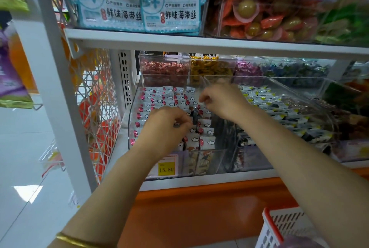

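In the middle of the frame both hands reach into the clear bin (129,126), where white cloud-print packets (207,140) stand in rows. The right hand (223,102), fingers curled, pinches what looks like one packet at its fingertips. The left hand (167,124) is curled low over the rows, but I cannot tell whether it holds anything.

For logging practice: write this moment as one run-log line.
left hand: curled among snack packets | right hand: pinching one | place: clear bin
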Tool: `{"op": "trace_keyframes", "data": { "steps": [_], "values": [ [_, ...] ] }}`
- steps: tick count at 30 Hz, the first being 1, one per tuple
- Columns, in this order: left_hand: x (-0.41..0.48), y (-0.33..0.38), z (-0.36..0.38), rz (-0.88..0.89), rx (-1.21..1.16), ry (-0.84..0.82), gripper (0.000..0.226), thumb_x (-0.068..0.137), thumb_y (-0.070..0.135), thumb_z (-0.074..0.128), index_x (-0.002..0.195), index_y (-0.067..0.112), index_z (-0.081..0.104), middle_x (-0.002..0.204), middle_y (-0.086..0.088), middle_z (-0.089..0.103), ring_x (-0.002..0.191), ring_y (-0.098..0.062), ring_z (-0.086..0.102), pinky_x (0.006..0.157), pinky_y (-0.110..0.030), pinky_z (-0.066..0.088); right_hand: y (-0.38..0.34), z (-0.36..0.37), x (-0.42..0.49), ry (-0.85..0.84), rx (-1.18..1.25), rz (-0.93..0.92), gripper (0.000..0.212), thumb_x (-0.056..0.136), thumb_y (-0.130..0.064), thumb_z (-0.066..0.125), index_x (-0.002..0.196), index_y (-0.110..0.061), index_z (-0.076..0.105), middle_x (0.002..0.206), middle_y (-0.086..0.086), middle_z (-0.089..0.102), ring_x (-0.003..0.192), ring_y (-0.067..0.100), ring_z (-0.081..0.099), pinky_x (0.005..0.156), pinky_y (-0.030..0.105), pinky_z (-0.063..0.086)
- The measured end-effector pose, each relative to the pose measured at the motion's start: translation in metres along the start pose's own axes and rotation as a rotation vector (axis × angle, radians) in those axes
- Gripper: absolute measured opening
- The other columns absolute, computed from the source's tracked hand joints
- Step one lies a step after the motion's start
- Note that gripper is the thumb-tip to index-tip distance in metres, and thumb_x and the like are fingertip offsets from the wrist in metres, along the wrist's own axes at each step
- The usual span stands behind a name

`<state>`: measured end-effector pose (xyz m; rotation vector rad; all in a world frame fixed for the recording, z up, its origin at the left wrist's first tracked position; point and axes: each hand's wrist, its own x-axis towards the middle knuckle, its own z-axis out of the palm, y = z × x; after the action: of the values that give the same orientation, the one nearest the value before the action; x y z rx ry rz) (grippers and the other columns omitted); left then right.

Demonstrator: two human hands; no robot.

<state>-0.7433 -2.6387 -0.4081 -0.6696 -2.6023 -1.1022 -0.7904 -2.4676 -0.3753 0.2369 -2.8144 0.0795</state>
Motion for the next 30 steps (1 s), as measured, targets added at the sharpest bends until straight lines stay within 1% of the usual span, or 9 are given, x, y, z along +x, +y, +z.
{"op": "trace_keyframes", "data": {
  "steps": [4, 6, 8, 12, 15, 18, 20, 23, 30],
  "values": [
    [0.000, 0.001, -0.001, -0.017, -0.002, 0.015, 0.013, 0.090, 0.019, 0.058, 0.084, 0.015, 0.068, 0.084, 0.008, 0.064, 0.086, -0.012, 0.056, 0.083, -0.028, 0.040, -0.008, 0.007, 0.009, -0.092, -0.304, -0.062, 0.020, 0.085, -0.016, 0.065, 0.104, -0.021, 0.066, 0.122, 0.008, 0.052, 0.124, 0.030, 0.037, 0.104, 0.046, 0.030],
    [0.000, 0.000, -0.002, -0.035, 0.002, 0.022, 0.013, 0.091, 0.019, 0.057, 0.082, 0.018, 0.067, 0.080, 0.014, 0.060, 0.085, -0.012, 0.055, 0.084, -0.030, 0.042, -0.011, 0.007, 0.011, -0.103, -0.345, -0.096, 0.009, 0.084, -0.015, 0.065, 0.091, -0.021, 0.064, 0.123, 0.006, 0.054, 0.124, 0.028, 0.037, 0.104, 0.048, 0.030],
    [0.000, -0.001, -0.003, -0.050, -0.006, 0.028, 0.014, 0.091, 0.019, 0.056, 0.082, 0.022, 0.066, 0.084, 0.013, 0.061, 0.091, -0.014, 0.055, 0.085, -0.030, 0.044, -0.010, 0.008, 0.010, -0.122, -0.281, -0.115, 0.016, 0.084, -0.015, 0.065, 0.076, -0.024, 0.054, 0.124, 0.004, 0.055, 0.121, 0.025, 0.042, 0.102, 0.045, 0.033],
    [0.000, -0.002, -0.005, -0.065, -0.020, 0.056, 0.013, 0.092, 0.018, 0.055, 0.086, 0.021, 0.066, 0.095, 0.006, 0.064, 0.095, -0.012, 0.055, 0.077, -0.022, 0.042, -0.003, -0.001, 0.003, -0.041, 0.059, -0.034, 0.012, 0.086, -0.015, 0.063, 0.082, -0.021, 0.054, 0.097, -0.001, 0.057, 0.095, 0.017, 0.052, 0.079, 0.030, 0.041],
    [0.001, -0.003, -0.008, -0.084, -0.078, 0.097, 0.013, 0.091, 0.014, 0.055, 0.093, 0.019, 0.067, 0.094, 0.009, 0.061, 0.090, -0.005, 0.055, 0.066, -0.005, 0.036, 0.002, -0.012, -0.008, 0.197, 0.275, 0.008, 0.005, 0.089, -0.014, 0.060, 0.087, -0.016, 0.056, 0.091, 0.002, 0.061, 0.087, 0.021, 0.056, 0.075, 0.035, 0.047],
    [0.002, -0.003, -0.011, -0.126, -0.184, 0.151, 0.021, 0.091, 0.012, 0.054, 0.109, 0.018, 0.064, 0.098, 0.010, 0.060, 0.089, -0.003, 0.056, 0.065, -0.002, 0.039, 0.003, -0.022, -0.027, 0.466, 0.405, 0.045, 0.006, 0.091, -0.013, 0.057, 0.088, -0.015, 0.052, 0.079, 0.002, 0.057, 0.072, 0.024, 0.056, 0.066, 0.038, 0.046],
    [0.001, -0.002, -0.013, -0.163, -0.284, 0.177, 0.031, 0.093, 0.016, 0.054, 0.123, 0.019, 0.057, 0.111, 0.007, 0.060, 0.096, -0.007, 0.058, 0.075, -0.012, 0.046, 0.000, -0.025, -0.041, 0.555, 0.556, 0.071, 0.009, 0.092, -0.011, 0.055, 0.085, -0.015, 0.050, 0.075, 0.002, 0.053, 0.070, 0.025, 0.057, 0.064, 0.044, 0.050],
    [-0.002, -0.001, -0.012, -0.248, -0.468, 0.154, 0.045, 0.094, 0.024, 0.052, 0.137, 0.016, 0.043, 0.120, 0.001, 0.060, 0.103, -0.017, 0.062, 0.092, -0.038, 0.051, -0.009, -0.023, -0.061, 0.520, 0.983, 0.180, 0.019, 0.094, -0.007, 0.052, 0.079, -0.018, 0.048, 0.080, 0.008, 0.056, 0.065, 0.015, 0.065, 0.058, 0.038, 0.058],
    [-0.004, 0.001, -0.016, -0.355, -0.989, 0.151, 0.016, 0.094, 0.019, 0.052, 0.088, 0.008, 0.062, 0.073, -0.005, 0.066, 0.070, -0.014, 0.066, 0.063, -0.021, 0.055, -0.017, -0.010, -0.077, 0.248, 1.863, 0.355, 0.006, 0.085, -0.008, 0.059, 0.080, -0.004, 0.061, 0.074, 0.008, 0.066, 0.064, 0.017, 0.068, 0.059, 0.025, 0.057]
  ]
}}
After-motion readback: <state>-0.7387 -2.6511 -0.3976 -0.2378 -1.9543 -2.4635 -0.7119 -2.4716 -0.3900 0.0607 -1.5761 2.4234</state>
